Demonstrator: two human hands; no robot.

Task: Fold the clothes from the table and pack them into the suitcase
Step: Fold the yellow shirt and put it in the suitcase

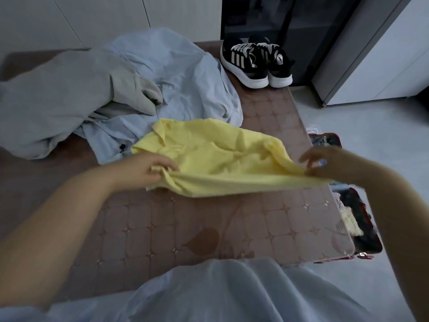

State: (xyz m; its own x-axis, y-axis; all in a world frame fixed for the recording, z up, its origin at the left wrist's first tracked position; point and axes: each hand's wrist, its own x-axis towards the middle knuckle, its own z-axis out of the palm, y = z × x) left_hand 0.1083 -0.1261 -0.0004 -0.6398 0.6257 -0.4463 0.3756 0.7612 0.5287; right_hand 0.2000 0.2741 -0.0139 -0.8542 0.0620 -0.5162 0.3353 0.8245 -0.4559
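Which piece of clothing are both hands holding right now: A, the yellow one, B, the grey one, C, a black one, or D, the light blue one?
A: the left hand and the right hand each grip an end of the yellow shirt; the grey garment and light blue garment lie behind it.

No words or numbers can be read anywhere. The only mark is on the sneakers (255, 63) at the far end of the surface (278, 126): three slanted white stripes on the black side of the left one. A pale patch on the other's tongue may carry a logo, but it is too blurred to tell.
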